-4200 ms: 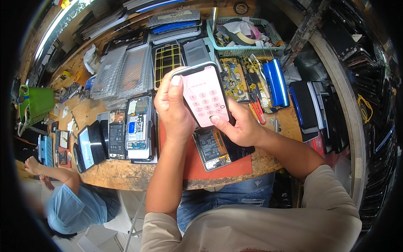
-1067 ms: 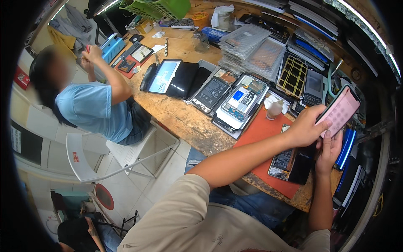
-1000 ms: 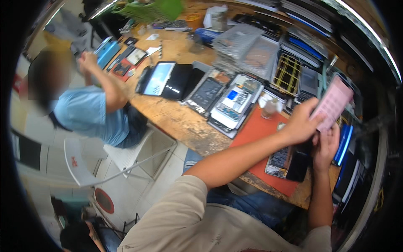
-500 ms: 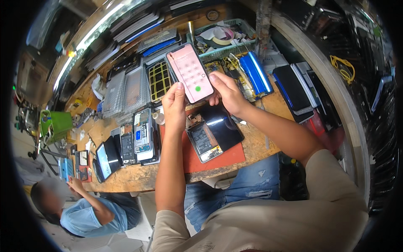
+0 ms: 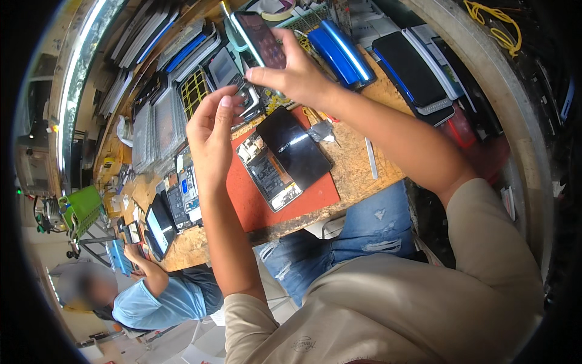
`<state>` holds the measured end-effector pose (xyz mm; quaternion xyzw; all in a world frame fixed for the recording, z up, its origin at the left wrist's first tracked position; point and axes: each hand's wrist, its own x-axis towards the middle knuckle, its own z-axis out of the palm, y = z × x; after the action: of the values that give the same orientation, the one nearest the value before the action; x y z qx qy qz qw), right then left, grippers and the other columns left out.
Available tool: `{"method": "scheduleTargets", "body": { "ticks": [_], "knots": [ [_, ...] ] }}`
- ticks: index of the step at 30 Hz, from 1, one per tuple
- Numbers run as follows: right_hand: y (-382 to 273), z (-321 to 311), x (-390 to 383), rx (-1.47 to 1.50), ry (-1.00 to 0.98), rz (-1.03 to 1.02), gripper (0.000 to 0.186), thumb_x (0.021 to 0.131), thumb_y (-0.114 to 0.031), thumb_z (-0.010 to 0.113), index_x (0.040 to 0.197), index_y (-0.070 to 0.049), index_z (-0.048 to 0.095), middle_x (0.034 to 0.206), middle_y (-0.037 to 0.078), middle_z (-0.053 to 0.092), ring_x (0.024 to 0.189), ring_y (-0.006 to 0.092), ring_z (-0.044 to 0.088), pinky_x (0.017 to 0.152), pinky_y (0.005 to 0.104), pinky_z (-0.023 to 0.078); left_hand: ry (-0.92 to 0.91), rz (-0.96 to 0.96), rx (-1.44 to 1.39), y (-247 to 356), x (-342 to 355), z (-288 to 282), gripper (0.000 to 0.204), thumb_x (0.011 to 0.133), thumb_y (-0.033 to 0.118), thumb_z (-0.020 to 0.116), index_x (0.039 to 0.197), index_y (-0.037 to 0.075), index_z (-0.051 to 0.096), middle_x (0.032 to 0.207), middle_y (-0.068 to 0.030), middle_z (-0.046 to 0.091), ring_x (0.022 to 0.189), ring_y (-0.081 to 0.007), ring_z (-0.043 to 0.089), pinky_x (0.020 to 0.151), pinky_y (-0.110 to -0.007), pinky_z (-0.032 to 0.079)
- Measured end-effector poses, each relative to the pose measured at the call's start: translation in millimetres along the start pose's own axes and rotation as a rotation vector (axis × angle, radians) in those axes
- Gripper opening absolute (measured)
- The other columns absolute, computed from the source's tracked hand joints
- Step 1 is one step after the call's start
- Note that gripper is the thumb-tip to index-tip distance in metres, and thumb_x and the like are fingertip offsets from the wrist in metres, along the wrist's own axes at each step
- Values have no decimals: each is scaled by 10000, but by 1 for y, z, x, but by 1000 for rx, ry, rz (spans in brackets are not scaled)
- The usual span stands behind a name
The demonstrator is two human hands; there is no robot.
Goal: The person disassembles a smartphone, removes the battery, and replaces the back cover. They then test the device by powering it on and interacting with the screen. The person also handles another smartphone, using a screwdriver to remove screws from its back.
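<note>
My right hand (image 5: 299, 71) grips a smartphone (image 5: 267, 37) with a light-coloured edge, tilted up over the back of the bench. The phone's screen looks dim. My left hand (image 5: 212, 124) is off the phone, its fingers loosely bent and apart, with nothing visible in them. Below both hands, an opened phone (image 5: 267, 173) lies on a red mat (image 5: 315, 203), its battery and inner parts bare. A dark glossy panel (image 5: 297, 148) rests partly across that opened phone. A small grey piece (image 5: 323, 131) lies by the panel's right edge.
Several dismantled phones (image 5: 182, 191) stand at the left of the wooden bench (image 5: 345, 167). A blue shiny case (image 5: 341, 53) and a stack of devices (image 5: 409, 70) are at the right. A person in a light blue shirt (image 5: 160, 306) sits at far left, handling a blue device.
My left hand has let go of the smartphone. My right hand now holds it alone, higher and tilted, and its lit pink screen appears dim. The view has shifted.
</note>
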<state>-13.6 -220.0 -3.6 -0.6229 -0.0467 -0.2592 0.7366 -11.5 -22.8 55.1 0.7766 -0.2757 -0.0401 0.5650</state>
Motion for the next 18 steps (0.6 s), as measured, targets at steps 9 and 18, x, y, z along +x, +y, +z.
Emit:
{"method": "scheduleTargets", "body": {
  "ticks": [9,18],
  "knots": [
    [17,-26,22,-262,228,-29,999,677,-386,855,1432,60,377,1250,223,624,1154,314,629,1016,387,492,-97,185,597,-3,-94,20,212,934,79,677,1139,38,715,1144,-176,633,1079,-349,604,956,-413,470],
    [17,-24,10,-383,95,-61,975,682,-360,843,1438,68,401,1243,226,640,1144,328,647,1015,394,499,148,119,637,-6,-122,15,263,974,139,627,1194,16,702,1304,-221,575,1221,-374,559,1051,-458,429]
  ]
}}
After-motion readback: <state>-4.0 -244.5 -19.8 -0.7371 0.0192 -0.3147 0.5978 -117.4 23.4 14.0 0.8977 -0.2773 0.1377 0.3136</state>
